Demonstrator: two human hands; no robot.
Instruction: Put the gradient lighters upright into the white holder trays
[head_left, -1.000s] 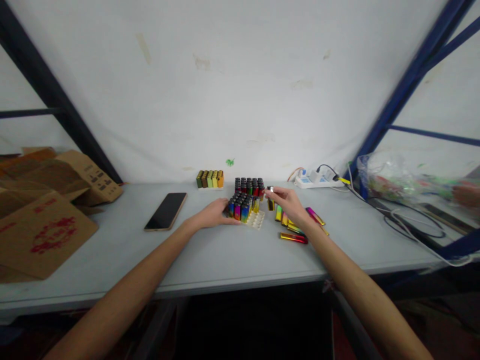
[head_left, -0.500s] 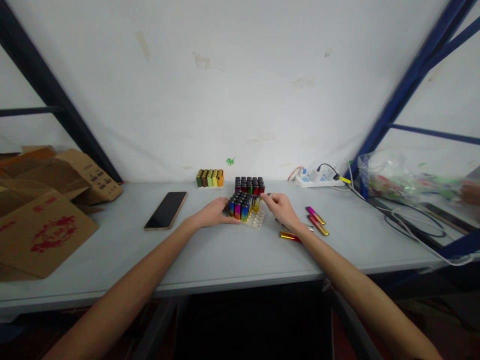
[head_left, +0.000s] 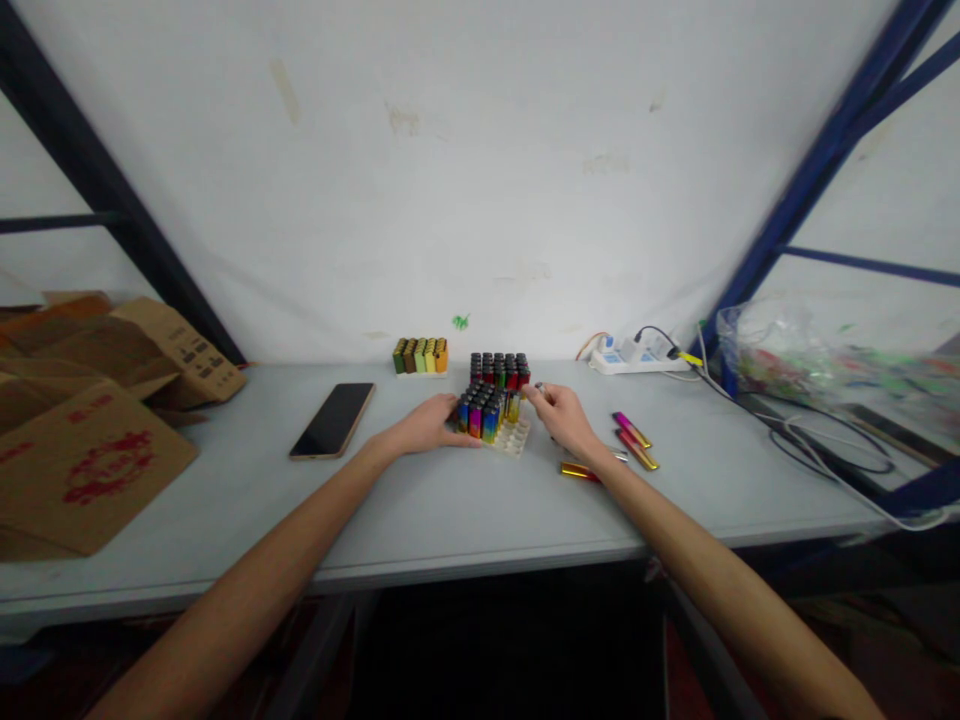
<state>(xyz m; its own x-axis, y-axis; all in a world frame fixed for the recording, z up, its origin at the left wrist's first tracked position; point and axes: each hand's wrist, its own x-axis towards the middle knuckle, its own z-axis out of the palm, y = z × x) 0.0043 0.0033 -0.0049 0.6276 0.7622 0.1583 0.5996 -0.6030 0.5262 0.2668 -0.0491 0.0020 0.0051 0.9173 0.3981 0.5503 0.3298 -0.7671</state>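
A pale tray [head_left: 514, 438] with round holes stands mid-table, its left part filled with upright colourful lighters [head_left: 482, 415] with dark tops. My left hand [head_left: 429, 424] grips the tray's left side, thumb along the front and fingers behind the lighters. A gold lighter [head_left: 513, 406] stands in the tray towards its right. Just right of it, my right hand [head_left: 561, 415] is closed in a pinch on a lighter whose metal top [head_left: 541, 387] shows above the fingers; the rest is hidden. Loose lighters lie by my right wrist, among them a gold-red one [head_left: 579, 472].
Behind stand a block of dark-topped lighters [head_left: 500, 370] and a yellow-green set [head_left: 421, 356]. A phone [head_left: 332, 421] and cardboard boxes [head_left: 97, 440] lie left. Pink and red-gold lighters [head_left: 636, 449], a power strip [head_left: 637, 358] and cables [head_left: 817, 465] are right.
My right hand has shifted very slightly, and more of the metal top shows above its fingers. My left hand has stayed on the tray. Another person's hand at the far right edge is gone.
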